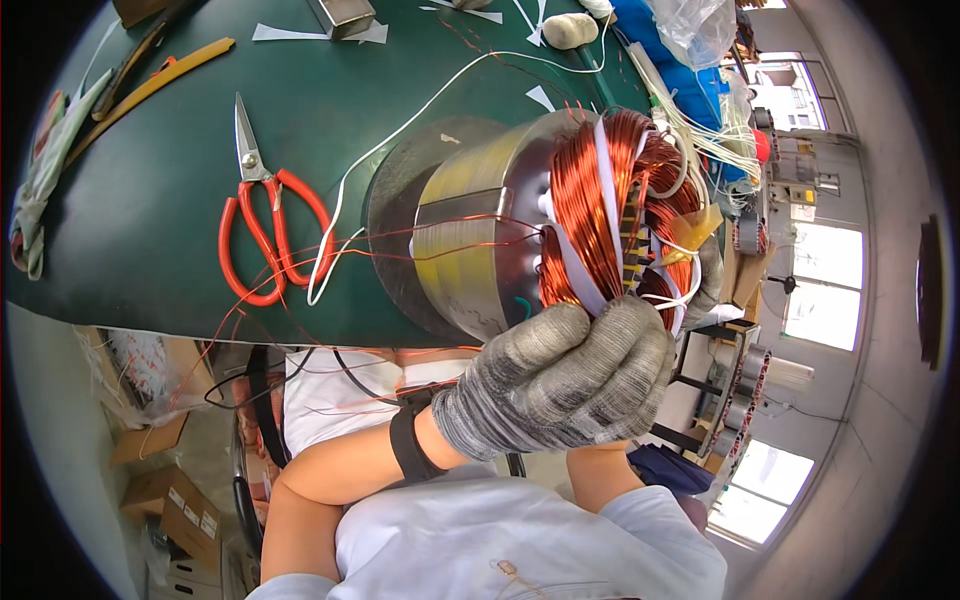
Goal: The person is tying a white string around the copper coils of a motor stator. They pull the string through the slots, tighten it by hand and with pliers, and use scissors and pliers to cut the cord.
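Note:
A motor stator point(470, 215) lies on its side on the green table, its yellow-grey core to the left and its copper winding point(590, 190) to the right. White insulating strips and white cord loop around the winding. My left hand point(565, 375), in a grey knit glove, is closed at the winding's near lower edge; what its fingertips pinch is hidden. Beyond the winding's right side, part of my gloved right hand point(710, 280) shows, with most of its fingers out of sight. Thin red lead wires point(465, 222) run left from the winding. An amber film piece point(692, 228) sticks out of it.
Red-handled scissors point(262, 205) lie left of the stator, beside a long white cord point(390, 125). A yellow strip-like tool point(165, 90) and cloth are at the far left. White sleeving point(700, 130) and blue material sit at the right edge. Cardboard boxes point(180, 510) stand on the floor.

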### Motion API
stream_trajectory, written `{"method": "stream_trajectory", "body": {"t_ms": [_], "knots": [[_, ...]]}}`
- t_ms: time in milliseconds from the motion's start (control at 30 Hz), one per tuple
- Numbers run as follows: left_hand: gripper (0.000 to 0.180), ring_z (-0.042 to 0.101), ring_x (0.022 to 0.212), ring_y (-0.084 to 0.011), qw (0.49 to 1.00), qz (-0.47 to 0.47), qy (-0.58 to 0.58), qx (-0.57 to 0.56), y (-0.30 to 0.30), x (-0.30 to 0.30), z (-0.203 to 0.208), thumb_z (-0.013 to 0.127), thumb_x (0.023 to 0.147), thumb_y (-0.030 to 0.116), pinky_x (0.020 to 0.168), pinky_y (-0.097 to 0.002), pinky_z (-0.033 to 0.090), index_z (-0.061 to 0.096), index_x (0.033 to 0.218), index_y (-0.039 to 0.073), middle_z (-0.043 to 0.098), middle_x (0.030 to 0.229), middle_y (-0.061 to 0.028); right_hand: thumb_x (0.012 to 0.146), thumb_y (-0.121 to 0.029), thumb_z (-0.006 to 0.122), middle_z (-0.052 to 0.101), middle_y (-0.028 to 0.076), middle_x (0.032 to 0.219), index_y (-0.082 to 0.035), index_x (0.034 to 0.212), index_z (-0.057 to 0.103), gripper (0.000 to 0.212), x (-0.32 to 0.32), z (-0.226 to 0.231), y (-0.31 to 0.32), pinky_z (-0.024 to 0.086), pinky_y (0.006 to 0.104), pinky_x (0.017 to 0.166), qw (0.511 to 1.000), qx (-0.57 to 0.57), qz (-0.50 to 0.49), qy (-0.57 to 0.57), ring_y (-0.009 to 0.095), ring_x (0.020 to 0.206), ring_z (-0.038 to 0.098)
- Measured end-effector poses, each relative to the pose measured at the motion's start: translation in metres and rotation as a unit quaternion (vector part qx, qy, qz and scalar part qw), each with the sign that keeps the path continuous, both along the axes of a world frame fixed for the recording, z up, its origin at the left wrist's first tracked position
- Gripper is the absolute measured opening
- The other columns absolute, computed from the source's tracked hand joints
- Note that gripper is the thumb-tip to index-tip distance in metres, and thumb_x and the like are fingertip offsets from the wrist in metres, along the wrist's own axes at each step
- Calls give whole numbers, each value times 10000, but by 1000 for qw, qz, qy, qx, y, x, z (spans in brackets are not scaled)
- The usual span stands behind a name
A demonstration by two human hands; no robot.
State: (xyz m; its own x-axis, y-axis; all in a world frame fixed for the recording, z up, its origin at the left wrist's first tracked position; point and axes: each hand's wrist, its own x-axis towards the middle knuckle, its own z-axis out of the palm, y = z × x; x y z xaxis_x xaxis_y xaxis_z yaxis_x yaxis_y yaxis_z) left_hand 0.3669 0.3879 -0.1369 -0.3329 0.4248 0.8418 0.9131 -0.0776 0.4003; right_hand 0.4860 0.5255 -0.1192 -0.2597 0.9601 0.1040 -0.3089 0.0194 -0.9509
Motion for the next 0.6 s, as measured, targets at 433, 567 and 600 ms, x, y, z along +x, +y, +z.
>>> {"method": "stream_trajectory", "body": {"t_ms": [433, 567, 600], "knots": [[397, 407, 1172, -376, 961, -217, 55, -160, -9, -87, 43, 551, 783, 391, 1002, -535, 231, 572, 1021, 74, 570, 1093, -112, 848, -300, 552, 427, 12, 557, -53, 746, 449, 287, 9, -7, -64, 264, 196, 389, 979, -53, 166, 101, 68, 407, 319], [451, 380, 1187, -356, 906, 7, 211, -367, -41, -52, 86, 498, 696, 205, 1008, -504, 247, 544, 1127, 81, 472, 1249, -120, 864, -310, 524, 503, 65, 680, -4, 791, 514, 315, 4, -21, -72, 366, 210, 486, 953, -22, 274, 131, 111, 573, 465], [435, 379, 1182, -360, 902, 23, 218, -372, -42, -36, 90, 492, 714, 207, 1005, -505, 249, 544, 1129, 84, 466, 1252, -124, 866, -293, 517, 516, 76, 709, 1, 806, 508, 300, 4, -21, -73, 401, 217, 526, 954, -31, 270, 127, 131, 604, 489]]}}
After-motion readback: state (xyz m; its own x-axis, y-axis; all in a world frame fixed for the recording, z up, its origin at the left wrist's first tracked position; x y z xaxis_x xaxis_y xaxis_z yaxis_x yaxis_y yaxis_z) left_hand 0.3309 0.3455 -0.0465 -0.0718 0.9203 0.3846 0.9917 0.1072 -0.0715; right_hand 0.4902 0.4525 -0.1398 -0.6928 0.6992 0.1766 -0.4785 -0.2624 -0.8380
